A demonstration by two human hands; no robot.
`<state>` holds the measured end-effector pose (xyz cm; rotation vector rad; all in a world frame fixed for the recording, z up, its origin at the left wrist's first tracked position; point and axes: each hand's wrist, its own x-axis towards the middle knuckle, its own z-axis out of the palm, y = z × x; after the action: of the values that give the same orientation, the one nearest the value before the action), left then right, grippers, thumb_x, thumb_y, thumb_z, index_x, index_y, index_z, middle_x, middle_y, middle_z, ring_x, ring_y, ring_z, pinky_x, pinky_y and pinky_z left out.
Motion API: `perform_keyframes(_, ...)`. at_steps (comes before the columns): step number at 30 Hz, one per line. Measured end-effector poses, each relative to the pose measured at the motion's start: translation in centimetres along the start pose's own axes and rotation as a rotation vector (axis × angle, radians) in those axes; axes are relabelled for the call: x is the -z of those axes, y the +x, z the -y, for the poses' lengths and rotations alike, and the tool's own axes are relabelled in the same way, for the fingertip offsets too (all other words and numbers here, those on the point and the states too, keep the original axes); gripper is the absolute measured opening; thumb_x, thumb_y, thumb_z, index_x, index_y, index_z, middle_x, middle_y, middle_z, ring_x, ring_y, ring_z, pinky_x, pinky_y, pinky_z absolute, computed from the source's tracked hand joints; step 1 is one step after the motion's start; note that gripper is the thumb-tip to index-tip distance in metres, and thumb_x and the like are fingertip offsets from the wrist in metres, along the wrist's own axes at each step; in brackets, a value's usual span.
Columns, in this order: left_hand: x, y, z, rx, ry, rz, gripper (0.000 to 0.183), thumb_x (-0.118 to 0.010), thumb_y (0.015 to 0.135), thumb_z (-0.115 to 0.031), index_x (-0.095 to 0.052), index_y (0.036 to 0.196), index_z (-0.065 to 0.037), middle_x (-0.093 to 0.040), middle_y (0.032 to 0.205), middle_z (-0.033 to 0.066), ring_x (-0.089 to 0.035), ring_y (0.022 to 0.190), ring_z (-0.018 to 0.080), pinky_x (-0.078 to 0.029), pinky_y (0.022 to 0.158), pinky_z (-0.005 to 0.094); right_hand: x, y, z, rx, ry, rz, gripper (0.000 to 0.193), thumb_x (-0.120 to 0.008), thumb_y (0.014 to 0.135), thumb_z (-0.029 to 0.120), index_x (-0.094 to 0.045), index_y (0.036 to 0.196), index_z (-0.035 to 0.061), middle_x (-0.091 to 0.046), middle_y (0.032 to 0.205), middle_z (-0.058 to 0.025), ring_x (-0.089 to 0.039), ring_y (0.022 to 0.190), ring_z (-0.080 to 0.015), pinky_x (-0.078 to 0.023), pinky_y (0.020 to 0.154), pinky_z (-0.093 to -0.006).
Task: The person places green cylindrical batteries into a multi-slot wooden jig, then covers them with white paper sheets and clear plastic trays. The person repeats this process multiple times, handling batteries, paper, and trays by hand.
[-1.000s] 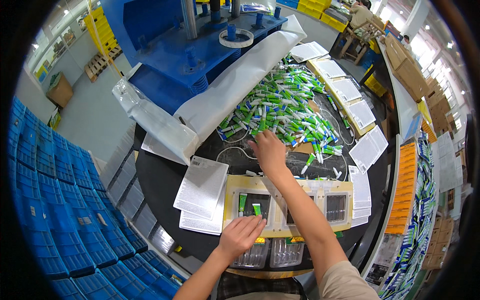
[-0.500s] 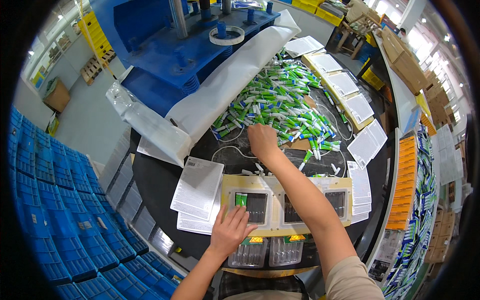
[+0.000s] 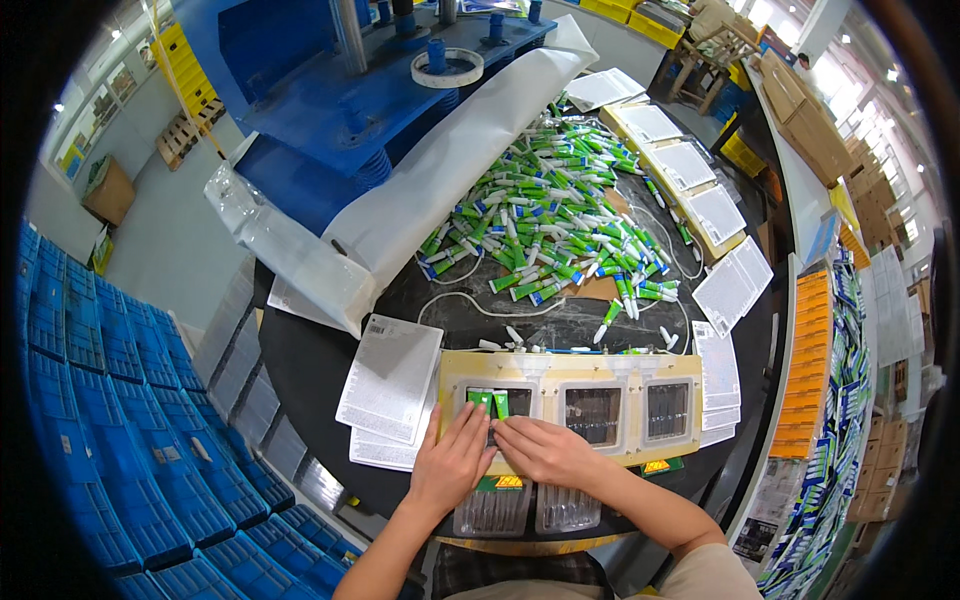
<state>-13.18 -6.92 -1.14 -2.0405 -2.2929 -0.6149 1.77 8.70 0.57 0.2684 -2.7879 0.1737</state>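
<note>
Green soft plastic tubes (image 3: 480, 398), two small slim ones, lie side by side in the left window of a flat, pale yellow rectangular frame (image 3: 527, 365) at the near side of a round black desk (image 3: 305, 395). My two bare hands come together over that window. My left hand (image 3: 452, 455) lies flat, fingers straight and close together, at the left tube's near end; my right hand (image 3: 545, 452) curls in at the right tube's near end. Whether it pinches or only presses, I cannot tell. Farther off spreads a loose heap of green, white and blue tubes (image 3: 540, 210). To set the pair well, I'd steady the left tube lightly and square the right one against it, parallel and flat, without squeezing.
</note>
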Motion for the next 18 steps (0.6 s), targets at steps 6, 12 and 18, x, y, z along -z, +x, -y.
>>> perform_keyframes(6, 2.3, 3.3, 0.9, 0.021, -0.192, -0.063, 0.032, -0.071, 0.089, -0.022, -0.069, 0.114, -0.001, -0.069, 0.124, 0.0135, -0.064, 0.119, 0.0285, -0.042, 0.111, 0.0524, 1.6, 1.4, -6.5, -0.263, 0.154, -0.279, 0.037, -0.065, 0.078, 0.002, -0.066, 0.115, -0.0004, -0.069, 0.114, -0.017, -0.069, 0.104, -0.0311, -0.057, 0.092, -0.0395)
perform_keyframes(12, -3.0, 19.1, 6.0, 0.065, -0.149, -0.19, 0.02, -0.071, 0.09, -0.014, -0.067, 0.106, -0.003, -0.068, 0.108, 0.0139, -0.066, 0.098, 0.0363, -0.055, 0.084, 0.043, -2.1, 3.3, -18.2, -0.552, -0.331, 0.12, 0.013, -0.065, 0.077, 0.006, -0.07, 0.09, 0.0068, -0.063, 0.099, -0.0079, -0.06, 0.099, -0.0271, -0.054, 0.08, -0.0372)
perform_keyframes(18, -7.1, 25.3, 8.3, 0.059, 0.063, 0.261, 0.015, -0.073, 0.087, -0.018, -0.07, 0.091, -0.004, -0.067, 0.097, 0.0124, -0.069, 0.091, 0.0342, -0.056, 0.078, 0.0452, 2.4, 1.6, -13.8, -0.623, -0.085, -0.057, 0.017, -0.071, 0.084, 0.015, -0.073, 0.1, 0.0087, -0.064, 0.091, -0.0075, -0.062, 0.094, -0.0265, -0.052, 0.076, -0.0399)
